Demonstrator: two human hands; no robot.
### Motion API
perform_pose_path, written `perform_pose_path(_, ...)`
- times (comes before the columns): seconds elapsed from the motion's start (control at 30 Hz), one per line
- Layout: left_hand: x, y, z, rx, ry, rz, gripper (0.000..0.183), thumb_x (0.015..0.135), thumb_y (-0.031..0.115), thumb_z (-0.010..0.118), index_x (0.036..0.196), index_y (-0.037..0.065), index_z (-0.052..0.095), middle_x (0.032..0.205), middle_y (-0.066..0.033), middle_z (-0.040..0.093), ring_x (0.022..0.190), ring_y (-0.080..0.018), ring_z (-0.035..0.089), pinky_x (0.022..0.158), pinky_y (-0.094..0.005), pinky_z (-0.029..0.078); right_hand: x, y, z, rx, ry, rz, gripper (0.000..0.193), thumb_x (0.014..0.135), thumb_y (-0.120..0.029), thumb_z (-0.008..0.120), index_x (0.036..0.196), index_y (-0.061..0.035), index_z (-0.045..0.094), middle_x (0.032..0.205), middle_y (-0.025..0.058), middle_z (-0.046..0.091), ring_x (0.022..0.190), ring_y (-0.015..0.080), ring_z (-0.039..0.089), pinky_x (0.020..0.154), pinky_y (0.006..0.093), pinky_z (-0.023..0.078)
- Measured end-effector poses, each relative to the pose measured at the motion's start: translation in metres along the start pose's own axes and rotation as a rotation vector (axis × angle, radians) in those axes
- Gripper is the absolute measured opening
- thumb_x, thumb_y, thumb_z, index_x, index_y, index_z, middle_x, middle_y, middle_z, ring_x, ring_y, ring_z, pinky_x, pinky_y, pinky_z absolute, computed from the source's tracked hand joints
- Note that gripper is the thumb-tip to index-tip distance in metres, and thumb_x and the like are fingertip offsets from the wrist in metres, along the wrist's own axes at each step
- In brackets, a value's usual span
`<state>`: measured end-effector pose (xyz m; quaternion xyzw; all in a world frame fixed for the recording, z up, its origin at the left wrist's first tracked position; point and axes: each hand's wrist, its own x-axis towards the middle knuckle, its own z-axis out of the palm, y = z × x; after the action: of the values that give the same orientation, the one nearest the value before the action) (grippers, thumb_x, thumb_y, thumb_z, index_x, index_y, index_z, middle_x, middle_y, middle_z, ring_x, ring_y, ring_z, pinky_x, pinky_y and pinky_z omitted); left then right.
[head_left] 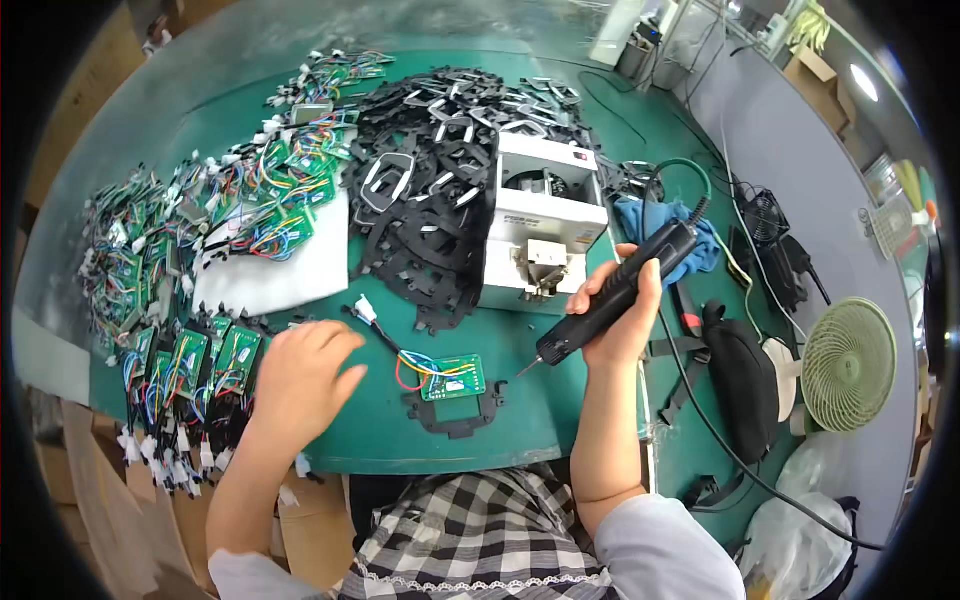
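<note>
My right hand [625,320] is wrapped round a black electric screwdriver [610,300]. Its thin bit points down and left toward a green circuit board [455,378], without touching it. That board lies on a black plastic frame [462,428] near the table's front edge. Coloured wires run from the board to a white connector [366,310] at its upper left. My left hand [305,375] hovers left of the board, thumb apart from the bent fingers, and nothing shows in it. Beside that hand, wired boards [190,360] stand in a row.
A white screw feeder [545,225] stands behind the board. Black frames [430,150] are heaped beyond it; more wired boards [130,250] pile up at left, by a white foam sheet [300,280]. At right are a blue cloth [690,250], a black pouch [742,370] and a green fan [848,365].
</note>
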<state>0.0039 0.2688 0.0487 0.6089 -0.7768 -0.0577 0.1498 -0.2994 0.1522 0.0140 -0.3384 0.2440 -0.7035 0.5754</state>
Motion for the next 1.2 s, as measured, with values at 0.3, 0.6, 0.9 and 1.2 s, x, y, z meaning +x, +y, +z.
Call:
perform_pose_path(0.3,0.033,0.018,0.057,0.008,-0.115,0.320,0.063,0.068,0.050,0.075,0.112,0.008,0.061,0.106,-0.0100,0.062,0.106,-0.0300,0.056,0.094,-0.0416,0.041,0.004,-0.005,0.001,0.001,0.046,0.013,0.046,0.096,-0.050,0.045,0.115,-0.0078,0.047,0.065,0.0083,0.053,0.049,0.0194,0.053,0.048,0.0348,0.047)
perform_pose_path(0.6,-0.045,-0.011,0.022,0.436,0.106,-0.354,0.049,0.066,0.045,0.076,0.095,0.008,0.062,0.088,-0.0045,0.055,0.091,-0.0232,0.053,0.083,-0.0377,0.038,0.001,-0.007,0.002,-0.018,0.072,0.033,0.051,0.095,-0.055,0.044,0.117,-0.0084,0.050,0.068,0.0077,0.051,0.051,0.0186,0.050,0.049,0.0344,0.045)
perform_pose_path(0.9,-0.065,-0.029,0.035,0.313,0.169,-0.265,0.040,0.070,0.042,0.074,0.087,0.010,0.058,0.085,-0.0043,0.054,0.091,-0.0230,0.054,0.079,-0.0374,0.039,0.003,-0.006,0.000,-0.079,-0.017,-0.014,0.052,0.096,-0.052,0.044,0.117,-0.0041,0.051,0.070,0.0086,0.051,0.053,0.0168,0.048,0.049,0.0304,0.040)
perform_pose_path(1.2,-0.112,-0.074,-0.118,0.244,0.393,-0.597,0.029,0.072,0.011,0.075,0.078,0.001,0.048,0.073,-0.0116,0.049,0.068,-0.0300,0.050,0.062,-0.0374,0.040,0.003,-0.008,-0.009,-0.048,-0.045,0.000,0.048,0.097,-0.048,0.044,0.118,-0.0055,0.049,0.074,0.0074,0.051,0.055,0.0148,0.048,0.050,0.0253,0.038)
